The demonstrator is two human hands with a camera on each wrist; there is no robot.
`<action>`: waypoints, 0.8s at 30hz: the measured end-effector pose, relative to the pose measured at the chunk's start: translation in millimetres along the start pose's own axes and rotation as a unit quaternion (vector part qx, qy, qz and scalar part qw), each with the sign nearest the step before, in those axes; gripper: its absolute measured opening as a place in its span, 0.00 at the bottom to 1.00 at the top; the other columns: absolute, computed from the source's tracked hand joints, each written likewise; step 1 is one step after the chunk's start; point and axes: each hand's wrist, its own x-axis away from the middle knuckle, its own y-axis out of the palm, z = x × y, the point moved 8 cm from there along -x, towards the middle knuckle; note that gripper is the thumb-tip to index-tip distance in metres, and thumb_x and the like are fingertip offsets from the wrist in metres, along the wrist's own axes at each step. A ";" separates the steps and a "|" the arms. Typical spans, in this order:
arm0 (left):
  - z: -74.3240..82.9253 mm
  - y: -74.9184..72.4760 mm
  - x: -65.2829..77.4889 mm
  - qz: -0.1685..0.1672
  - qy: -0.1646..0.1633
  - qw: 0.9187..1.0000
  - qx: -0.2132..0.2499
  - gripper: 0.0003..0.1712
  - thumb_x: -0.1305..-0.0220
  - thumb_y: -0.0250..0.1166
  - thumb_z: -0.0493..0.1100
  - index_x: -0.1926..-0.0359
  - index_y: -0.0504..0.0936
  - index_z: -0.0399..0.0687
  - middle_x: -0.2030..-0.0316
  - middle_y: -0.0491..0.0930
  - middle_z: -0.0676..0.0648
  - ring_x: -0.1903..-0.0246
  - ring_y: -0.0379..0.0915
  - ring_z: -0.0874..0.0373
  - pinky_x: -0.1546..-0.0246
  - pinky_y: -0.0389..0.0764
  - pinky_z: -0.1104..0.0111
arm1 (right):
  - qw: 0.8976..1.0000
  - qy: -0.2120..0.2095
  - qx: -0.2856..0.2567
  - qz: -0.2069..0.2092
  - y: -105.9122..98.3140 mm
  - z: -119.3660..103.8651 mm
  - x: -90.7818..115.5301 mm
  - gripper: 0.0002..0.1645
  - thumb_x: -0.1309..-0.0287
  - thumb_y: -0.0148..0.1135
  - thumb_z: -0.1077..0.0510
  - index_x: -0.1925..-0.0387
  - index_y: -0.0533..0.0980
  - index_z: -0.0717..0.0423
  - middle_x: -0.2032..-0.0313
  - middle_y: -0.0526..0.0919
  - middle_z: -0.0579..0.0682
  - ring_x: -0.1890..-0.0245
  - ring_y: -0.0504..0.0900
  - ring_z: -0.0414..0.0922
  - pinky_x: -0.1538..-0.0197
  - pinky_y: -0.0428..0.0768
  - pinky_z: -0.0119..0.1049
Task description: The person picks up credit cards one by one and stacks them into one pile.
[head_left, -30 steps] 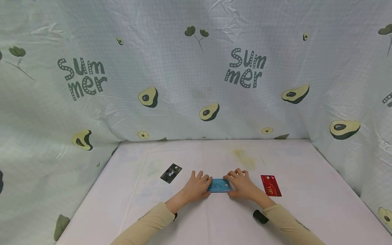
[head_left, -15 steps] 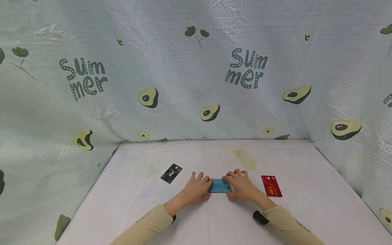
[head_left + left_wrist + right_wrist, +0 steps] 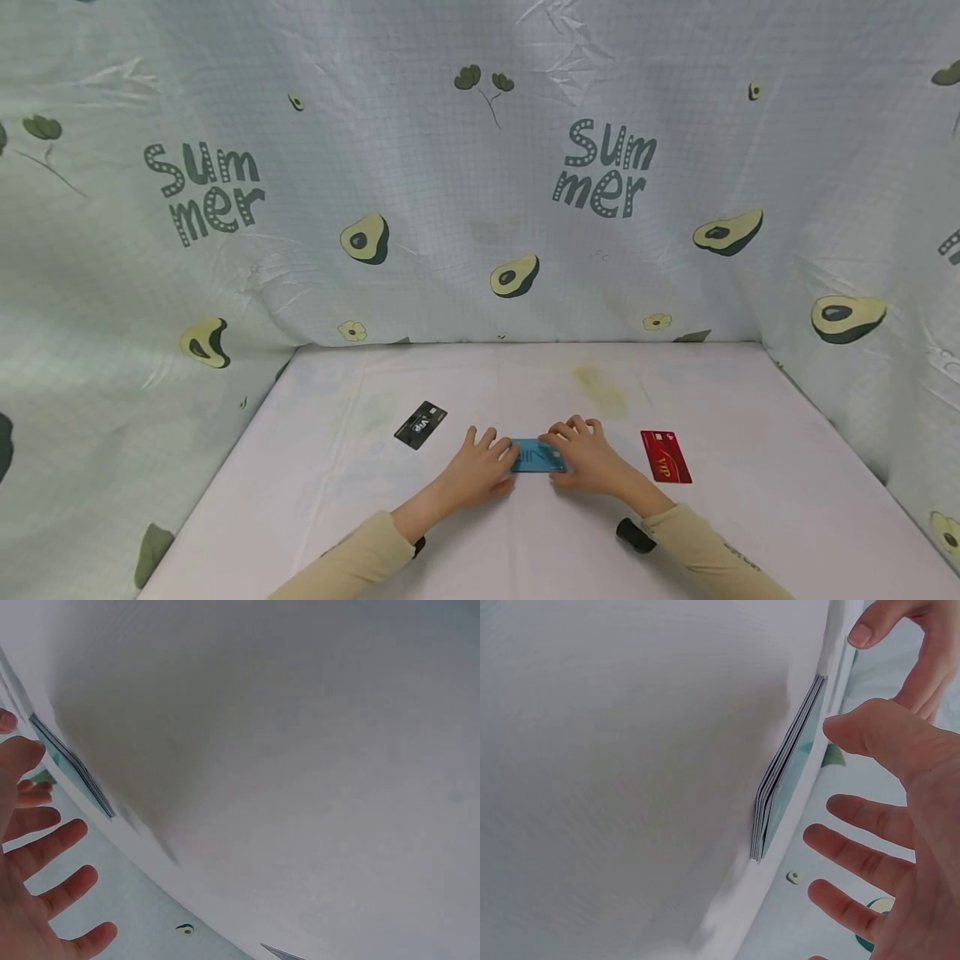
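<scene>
A neat stack of several cards (image 3: 536,457), a blue card on top, lies flat on the white-covered table between the two hands. Its layered edges show in the right wrist view, where the stack (image 3: 787,769) sits a little away from the fingers. My left hand (image 3: 472,471) is at the stack's left end, fingers spread and apart from it in the left wrist view. Over the right end hovers my right hand (image 3: 590,460), fingers loosely bent, thumb close to the near edge. Neither hand visibly pinches the cards.
A black VIP card (image 3: 420,425) lies on the table to the left of the hands, and a red VIP card (image 3: 666,457) to the right. A black strap device (image 3: 636,536) is at the right wrist. A patterned sheet (image 3: 438,317) hangs behind and beside the table (image 3: 480,375).
My left hand has drawn slightly back to the left and towards me. The right hand has shifted a little to the left. The card stack stays practically in place.
</scene>
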 end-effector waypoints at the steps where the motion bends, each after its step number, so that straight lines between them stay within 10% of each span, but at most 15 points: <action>1: 0.1 -0.4 1.0 0.000 0.000 1.000 0.000 0.27 0.43 0.54 0.62 0.48 0.72 0.53 0.55 0.74 0.54 0.55 0.67 0.55 0.55 0.70 0.56 | 1.000 0.000 0.002 -0.003 0.7 -0.4 -0.5 0.30 0.59 0.67 0.46 0.52 0.72 0.50 0.58 0.75 0.47 0.59 0.63 0.45 0.54 0.61 0.55; 24: -15.3 -5.1 38.6 -0.006 -0.025 1.000 0.015 0.24 0.45 0.57 0.60 0.53 0.75 0.52 0.57 0.75 0.53 0.56 0.67 0.55 0.56 0.69 0.55 | 0.996 -0.072 0.039 -0.020 13.7 -34.9 -16.7 0.25 0.52 0.61 0.45 0.52 0.71 0.47 0.56 0.72 0.46 0.55 0.65 0.46 0.54 0.63 0.53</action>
